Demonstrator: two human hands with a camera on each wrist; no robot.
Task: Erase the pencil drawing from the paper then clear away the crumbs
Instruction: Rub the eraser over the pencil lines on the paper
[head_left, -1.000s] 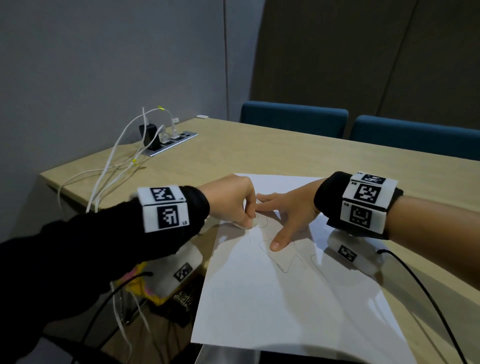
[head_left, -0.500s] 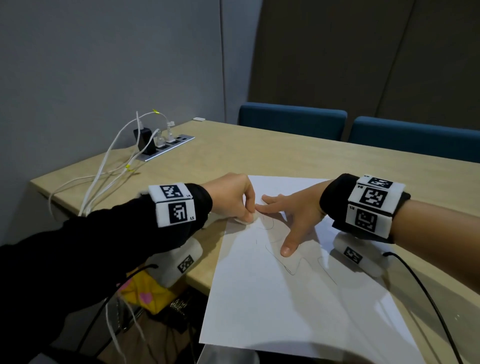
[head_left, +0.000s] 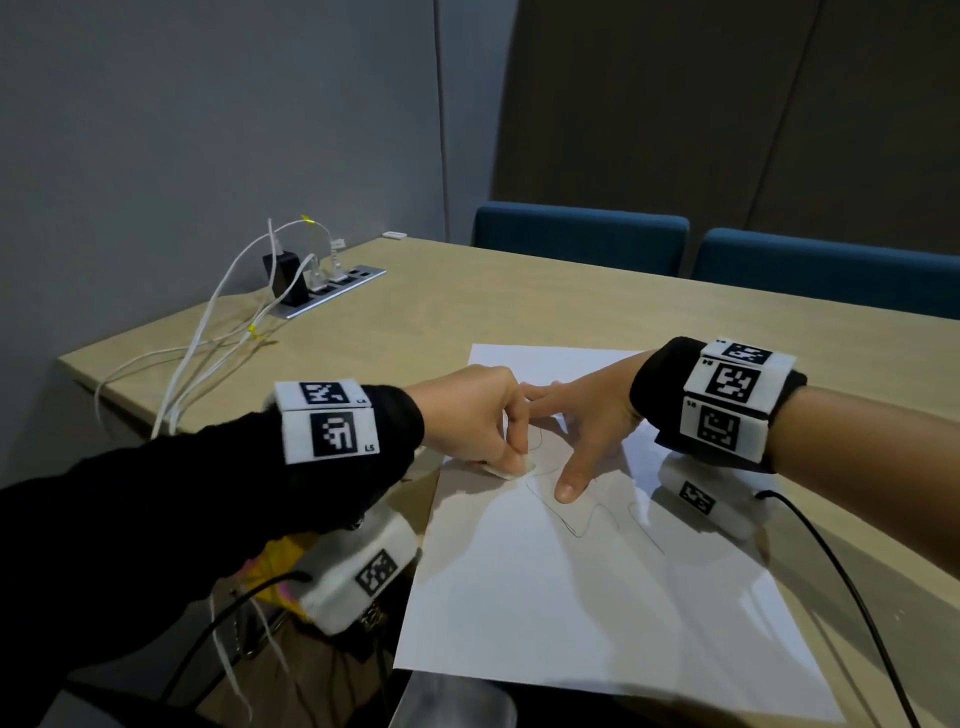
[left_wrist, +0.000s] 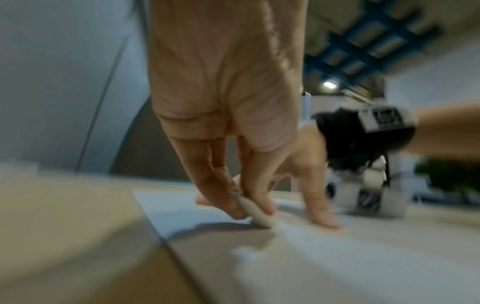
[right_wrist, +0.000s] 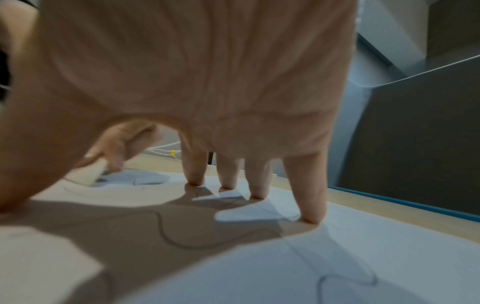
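Note:
A white sheet of paper (head_left: 571, 597) lies on the wooden table (head_left: 467, 306) with a thin pencil line drawing (head_left: 576, 525) on its upper half. My left hand (head_left: 478, 415) pinches a small white eraser (head_left: 511, 470) and presses it onto the paper near its left edge. The left wrist view shows the eraser (left_wrist: 257, 214) held between thumb and fingers, its tip on the sheet. My right hand (head_left: 576, 431) lies spread on the paper just right of the eraser, fingertips (right_wrist: 311, 218) and thumb pressing the sheet down. The pencil line (right_wrist: 182, 242) runs under that palm.
A power strip (head_left: 332, 288) with a black charger and white cables (head_left: 208, 353) sits at the table's far left. Two blue chairs (head_left: 576, 236) stand behind the table. The table's near left edge is close to the paper. A black cable (head_left: 841, 587) trails from my right wrist.
My left hand with the eraser has shifted slightly down and toward me along the drawing's left part. The right hand stays pressed on the paper. The head view has drifted a little.

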